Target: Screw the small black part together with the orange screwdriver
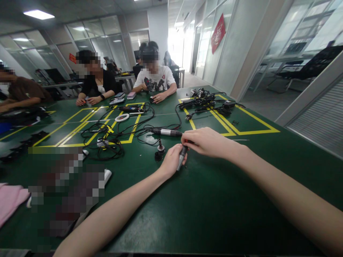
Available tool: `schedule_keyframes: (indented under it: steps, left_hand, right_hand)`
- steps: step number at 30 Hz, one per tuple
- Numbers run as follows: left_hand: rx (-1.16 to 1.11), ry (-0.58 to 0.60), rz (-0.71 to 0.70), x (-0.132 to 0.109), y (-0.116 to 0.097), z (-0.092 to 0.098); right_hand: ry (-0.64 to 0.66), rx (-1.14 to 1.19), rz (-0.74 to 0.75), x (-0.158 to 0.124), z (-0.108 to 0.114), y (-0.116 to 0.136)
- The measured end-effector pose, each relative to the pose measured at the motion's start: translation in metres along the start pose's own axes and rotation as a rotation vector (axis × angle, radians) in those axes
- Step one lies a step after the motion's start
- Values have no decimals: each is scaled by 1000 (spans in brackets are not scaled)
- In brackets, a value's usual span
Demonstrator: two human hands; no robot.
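Observation:
My left hand [171,160] is wrapped round a grey-and-black cylindrical tool part [182,157], held tilted above the green table. At its black upper end, my right hand [199,142] has its fingers pinched together. Those fingers partly hide what they grip. Just beyond both hands lies a silver-and-black electric screwdriver [167,132] with a black cable. Left of my left hand stands a small metal-and-black part [160,147], with a black ring-shaped piece [158,156] beside it. A tiny dark bit [185,166] shows on the table below my fingers.
Tangled black cables [112,148] and a white tape ring [122,117] lie beyond, among yellow tape lines. More cabled tools [200,100] sit at the far right. Two blurred flat devices [80,203] and a pink cloth [12,200] are at left. Several people sit across the table.

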State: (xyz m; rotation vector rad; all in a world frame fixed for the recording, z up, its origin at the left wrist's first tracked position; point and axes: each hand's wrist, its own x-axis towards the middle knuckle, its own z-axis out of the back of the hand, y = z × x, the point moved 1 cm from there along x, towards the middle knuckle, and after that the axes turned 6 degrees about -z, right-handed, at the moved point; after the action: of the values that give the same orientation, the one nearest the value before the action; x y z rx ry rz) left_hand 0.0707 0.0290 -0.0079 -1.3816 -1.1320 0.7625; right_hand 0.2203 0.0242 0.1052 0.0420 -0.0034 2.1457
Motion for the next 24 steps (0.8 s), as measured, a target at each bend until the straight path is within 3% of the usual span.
schedule_keyframes:
  steps: [10,24]
  left_hand:
    - [211,-13,-63,-2,-3,1]
    - [84,-57,-1,2,5,2]
  right_hand:
    - [5,-53,-90,2,-8,9]
    - [-28,-19,-58,7,-10,1]
